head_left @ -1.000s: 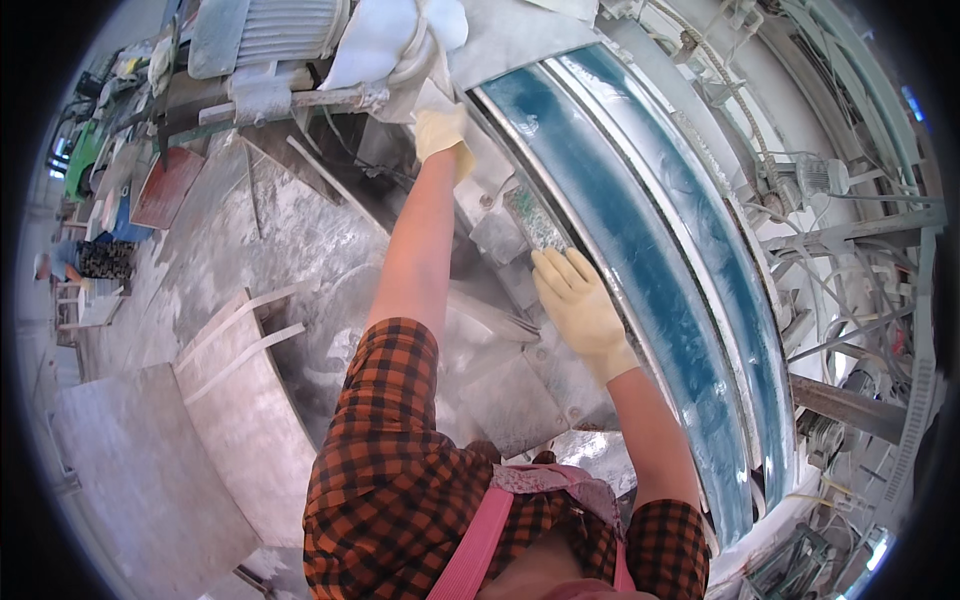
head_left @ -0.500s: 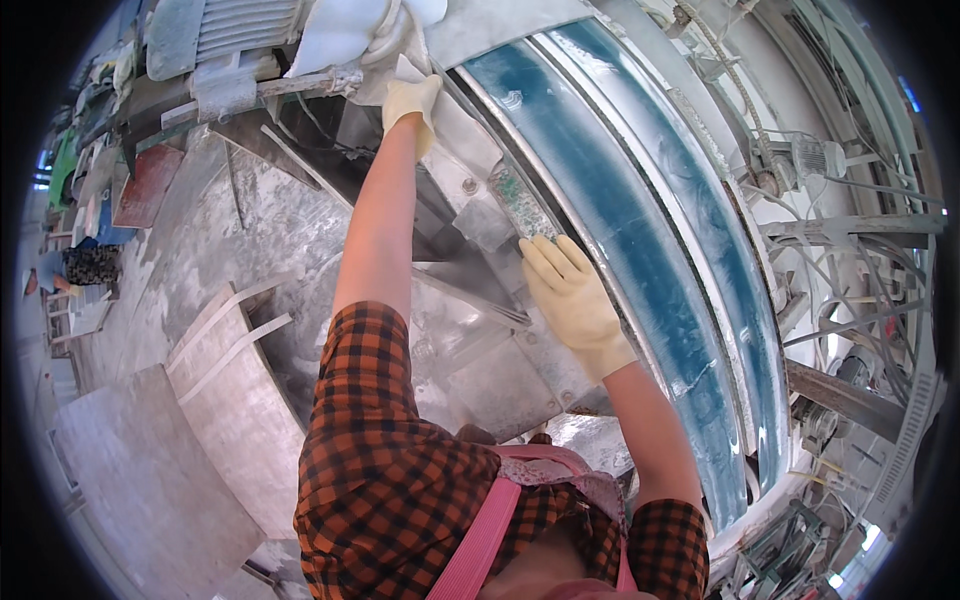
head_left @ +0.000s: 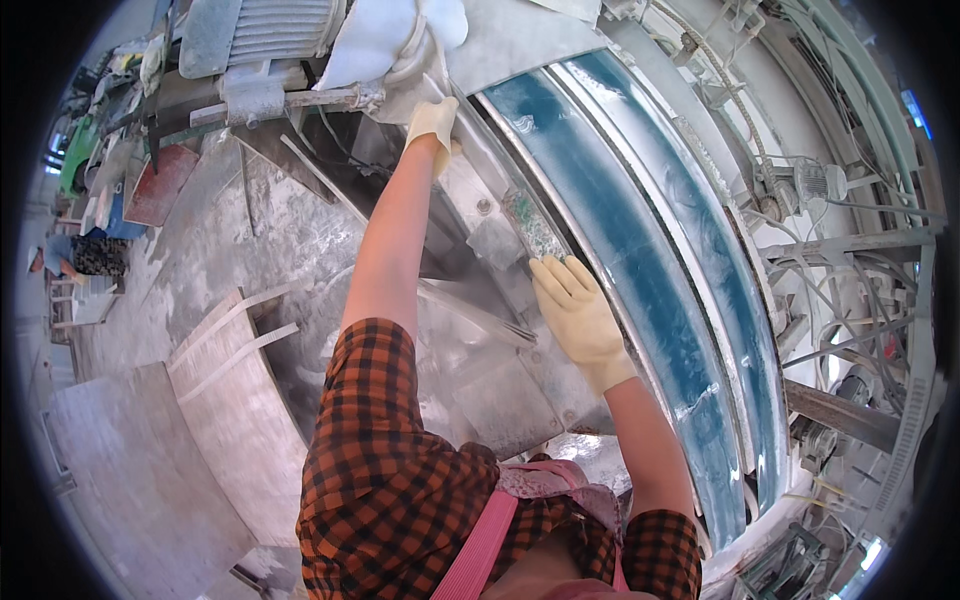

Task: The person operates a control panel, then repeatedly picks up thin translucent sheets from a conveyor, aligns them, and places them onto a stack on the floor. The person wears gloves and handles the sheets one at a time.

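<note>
My left hand [head_left: 433, 124], in a cream rubber glove, reaches to the far end of a long machine beside its raised metal side rail. Its fingers are curled by a crumpled pale cloth or sheet [head_left: 405, 88]; their tips are hidden, so what they hold cannot be made out. Closer to me, my right hand [head_left: 580, 322], gloved the same way, lies flat with its fingers stretched along the rail, nothing in it. Right of both hands run two long teal belts [head_left: 625, 240] [head_left: 690, 190], dusted with white powder. A worn greenish patch [head_left: 530, 222] marks the rail just beyond my right fingertips.
Large pale boards [head_left: 150, 460] lean at the lower left. A reddish board [head_left: 162, 185] and another person [head_left: 95, 255] are at the far left. A ribbed motor housing [head_left: 280, 30] stands at the top. Cables and a metal frame [head_left: 850, 240] line the right side.
The whole view has shifted slightly, so the machine sits lower and further right. My left hand has turned a little at the far end; my right hand stays on the rail.
</note>
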The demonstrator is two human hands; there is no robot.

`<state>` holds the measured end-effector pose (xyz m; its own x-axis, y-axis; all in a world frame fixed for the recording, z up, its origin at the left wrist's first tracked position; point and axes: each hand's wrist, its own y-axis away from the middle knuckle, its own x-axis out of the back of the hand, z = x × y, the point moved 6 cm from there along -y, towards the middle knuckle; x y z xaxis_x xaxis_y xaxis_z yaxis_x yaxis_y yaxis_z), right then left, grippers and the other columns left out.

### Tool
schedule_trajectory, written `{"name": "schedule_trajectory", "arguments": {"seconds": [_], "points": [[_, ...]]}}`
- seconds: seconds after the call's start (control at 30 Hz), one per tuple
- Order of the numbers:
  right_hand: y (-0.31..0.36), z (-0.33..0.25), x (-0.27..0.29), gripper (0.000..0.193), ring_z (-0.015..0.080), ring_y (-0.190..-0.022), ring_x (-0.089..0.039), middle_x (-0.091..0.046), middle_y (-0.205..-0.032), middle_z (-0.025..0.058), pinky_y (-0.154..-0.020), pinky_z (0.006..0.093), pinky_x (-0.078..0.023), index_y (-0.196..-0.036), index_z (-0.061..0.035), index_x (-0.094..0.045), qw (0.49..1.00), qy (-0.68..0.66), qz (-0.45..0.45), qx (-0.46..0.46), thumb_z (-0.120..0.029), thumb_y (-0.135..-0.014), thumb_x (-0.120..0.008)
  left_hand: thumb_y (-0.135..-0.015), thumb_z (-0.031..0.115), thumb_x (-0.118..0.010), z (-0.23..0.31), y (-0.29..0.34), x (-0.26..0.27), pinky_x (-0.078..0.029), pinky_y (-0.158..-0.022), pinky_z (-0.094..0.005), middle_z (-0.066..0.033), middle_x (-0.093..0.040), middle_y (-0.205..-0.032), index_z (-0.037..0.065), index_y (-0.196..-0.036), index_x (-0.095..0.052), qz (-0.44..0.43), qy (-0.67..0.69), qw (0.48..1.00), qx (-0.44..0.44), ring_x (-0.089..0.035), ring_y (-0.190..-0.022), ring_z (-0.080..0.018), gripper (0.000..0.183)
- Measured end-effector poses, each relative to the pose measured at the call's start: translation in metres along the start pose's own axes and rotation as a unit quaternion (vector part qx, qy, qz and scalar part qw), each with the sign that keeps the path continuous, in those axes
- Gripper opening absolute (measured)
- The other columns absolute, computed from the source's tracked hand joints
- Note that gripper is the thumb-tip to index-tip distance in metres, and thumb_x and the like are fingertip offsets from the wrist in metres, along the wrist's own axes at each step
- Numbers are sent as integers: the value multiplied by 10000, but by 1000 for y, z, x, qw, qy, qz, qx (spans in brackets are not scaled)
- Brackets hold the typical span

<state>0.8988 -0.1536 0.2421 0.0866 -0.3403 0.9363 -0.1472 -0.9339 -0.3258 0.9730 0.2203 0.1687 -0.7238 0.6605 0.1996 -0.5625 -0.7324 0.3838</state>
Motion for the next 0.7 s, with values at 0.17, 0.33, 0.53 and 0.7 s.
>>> {"name": "schedule_trajectory", "arguments": {"seconds": [0.17,0.33,0.53,0.7], "points": [[1,-2,4,355,271,-1338,-576,-622,-1434,108,-1160,470,-438,-1176,5,-706,1000,-11,20,4,-93,-843,-637,-952,374,-588,-7,5,2,-633,-707,-440,-252,-665,-1227,-94,-1339,-561,9,19,999,-28,-738,-922,-382,608],[1,-2,5,357,279,-1340,-574,-624,-1434,112,-1157,473,-438,-1168,9,-708,1000,-9,19,8,-96,-833,-638,-1000,403,-531,2,19,-1,-619,-775,-423,-240,-667,-1247,-70,-1347,-579,20,26,999,-1,-747,-917,-358,589],[2,-2,1,404,307,-1393,-503,-581,-1452,159,-1205,483,-373,-1187,56,-673,999,-21,-17,17,-138,-838,-610,-999,411,-582,11,50,1,-574,-740,-371,-195,-708,-1151,-46,-1323,-611,-41,-1,999,-26,-748,-905,-297,561],[2,-1,4,361,301,-1352,-552,-610,-1433,137,-1178,483,-408,-1152,29,-697,1000,-13,10,11,-112,-823,-649,-1009,421,-600,-18,100,0,-590,-751,-351,-182,-710,-1057,-69,-1330,-583,-32,39,996,-69,-734,-871,-246,586]]}}
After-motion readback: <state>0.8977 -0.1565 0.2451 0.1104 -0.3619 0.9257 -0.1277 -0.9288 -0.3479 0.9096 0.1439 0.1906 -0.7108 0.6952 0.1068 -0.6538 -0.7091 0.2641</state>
